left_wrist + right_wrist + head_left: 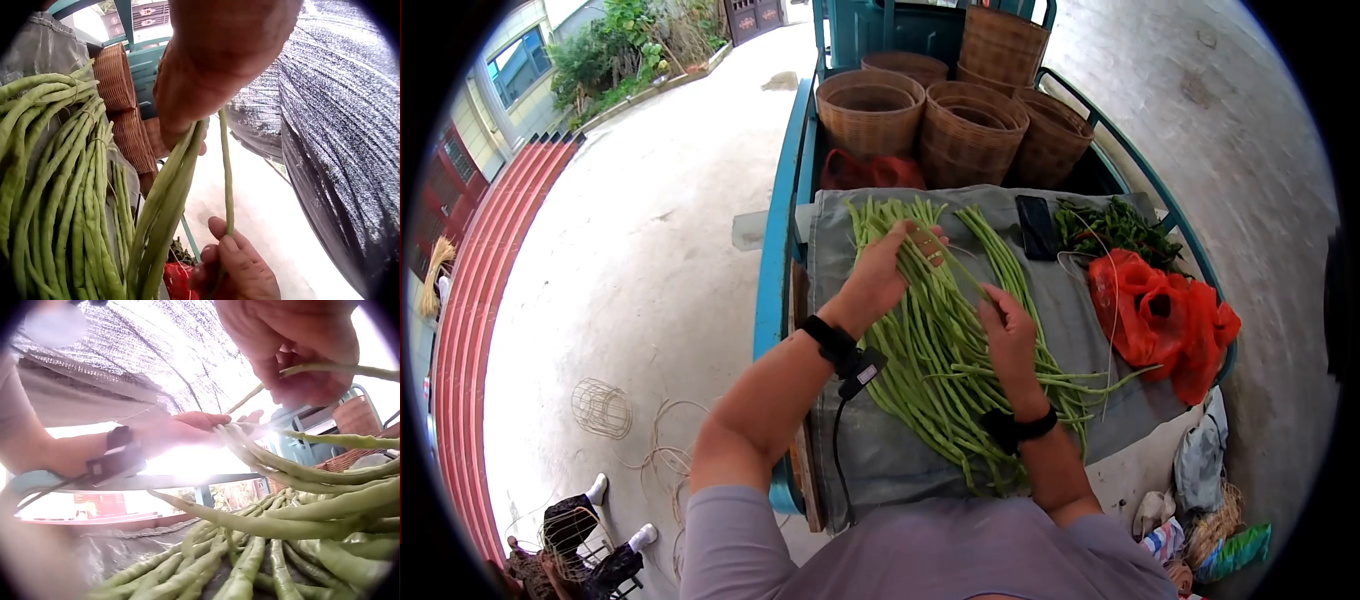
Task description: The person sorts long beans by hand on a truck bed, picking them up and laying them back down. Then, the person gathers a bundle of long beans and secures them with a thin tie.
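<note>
My left hand (878,280) grips the top ends of a small bunch of long green beans (165,212), which hang down from it in the left wrist view. To its right, my right hand (1012,340) pinches a single long bean (226,169) between thumb and fingers. That bean slants up towards the left hand. Beneath both hands a large pile of long beans (930,375) spreads over a grey cloth (830,300). Some bundles in the pile are tied with thin strands (94,112) near one end. A narrower bundle (1005,260) lies just right of the pile.
Several woven baskets (870,110) stand in the blue cart bed (775,260) behind the cloth. At the right lie a dark phone (1037,228), thin green peppers (1115,230) and a red mesh bag (1145,315). Another person (580,550) sits at the lower left, near a wire frame (602,408).
</note>
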The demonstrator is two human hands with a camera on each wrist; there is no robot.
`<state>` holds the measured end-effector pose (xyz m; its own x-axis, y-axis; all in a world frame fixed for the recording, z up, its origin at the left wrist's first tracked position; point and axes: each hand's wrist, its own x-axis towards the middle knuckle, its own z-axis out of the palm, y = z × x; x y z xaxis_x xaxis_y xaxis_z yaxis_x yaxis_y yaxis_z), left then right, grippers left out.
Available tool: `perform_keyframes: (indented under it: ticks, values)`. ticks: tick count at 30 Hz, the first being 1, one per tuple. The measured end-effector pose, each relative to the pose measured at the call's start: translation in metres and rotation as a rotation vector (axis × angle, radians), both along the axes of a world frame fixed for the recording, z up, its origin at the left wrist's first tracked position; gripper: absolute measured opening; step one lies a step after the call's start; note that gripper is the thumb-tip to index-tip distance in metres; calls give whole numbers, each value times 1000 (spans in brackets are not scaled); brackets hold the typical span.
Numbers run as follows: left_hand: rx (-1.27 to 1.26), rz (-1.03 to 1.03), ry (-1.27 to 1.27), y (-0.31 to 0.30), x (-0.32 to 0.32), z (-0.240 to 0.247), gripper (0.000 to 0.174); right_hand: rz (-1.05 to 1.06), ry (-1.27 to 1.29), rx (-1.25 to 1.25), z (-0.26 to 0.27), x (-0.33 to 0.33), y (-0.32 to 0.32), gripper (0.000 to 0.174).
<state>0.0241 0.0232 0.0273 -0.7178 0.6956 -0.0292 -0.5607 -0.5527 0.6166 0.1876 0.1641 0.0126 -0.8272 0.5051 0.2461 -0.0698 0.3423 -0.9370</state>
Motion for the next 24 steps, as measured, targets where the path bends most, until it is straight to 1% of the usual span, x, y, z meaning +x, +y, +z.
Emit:
perform_keyframes:
  ticks: [3, 6, 9, 12, 15, 17, 19, 21, 24]
  values:
    - [27, 11, -4, 1, -1, 0, 35, -2, -24, 216, -16, 3, 1, 26]
    - [-6, 1, 7, -1, 0, 2, 36, -9, -28, 321, -18, 5, -4, 25]
    - [-10, -21, -12, -1, 2, 5, 36, 28, -127, 300, -5, 5, -3, 25]
    - [17, -43, -25, 0, -2, 3, 34, 31, -60, 540, -10, 0, 3, 40]
    - [65, -52, -70, 0, -1, 5, 31, -111, 183, 937, 2, -7, -3, 60]
    - [107, -92, -107, 0, 3, 8, 29, 25, 83, 776, 0, -7, -11, 63]
    - [117, -83, -117, 2, 4, 6, 27, 104, -39, 638, -5, -8, -17, 60]
    - [88, -65, -105, 3, 7, 5, 26, 132, -187, 521, -15, -11, -20, 52]
    - [-44, -36, -75, 2, 13, 13, 25, 153, -167, 549, -12, -9, -17, 39]
